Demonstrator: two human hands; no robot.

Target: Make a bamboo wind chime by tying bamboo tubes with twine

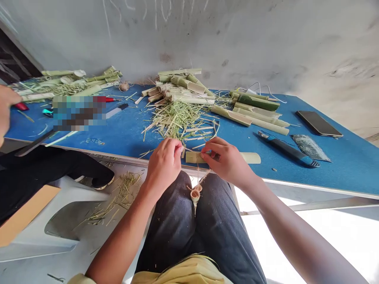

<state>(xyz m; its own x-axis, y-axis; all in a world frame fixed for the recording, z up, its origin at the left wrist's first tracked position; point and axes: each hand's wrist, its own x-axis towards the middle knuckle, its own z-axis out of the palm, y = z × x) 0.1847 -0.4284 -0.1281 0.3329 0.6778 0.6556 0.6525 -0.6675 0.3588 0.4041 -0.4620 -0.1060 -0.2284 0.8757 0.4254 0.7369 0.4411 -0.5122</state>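
Observation:
At the table's near edge, my left hand (166, 156) is closed in a pinch on a thin twine (192, 150). That twine stretches across to my right hand (223, 157), whose thumb and fingers are pressed together on it above a flat split bamboo strip (251, 157). The strip lies along the edge, partly hidden by my right hand. Below, between my knees, small bamboo tubes (195, 194) hang from strands of twine, their round open ends facing up. Exactly how the strands join at my fingers is too small to make out.
Bamboo shavings (180, 118) and split pieces (189, 85) are heaped ahead on the blue table (349, 169). More bamboo halves (257, 102), a utility knife (288, 149), a dark packet (310, 147) and a phone (319, 123) lie right. A co-worker's hand (6, 110) and a long blade (35, 142) are left.

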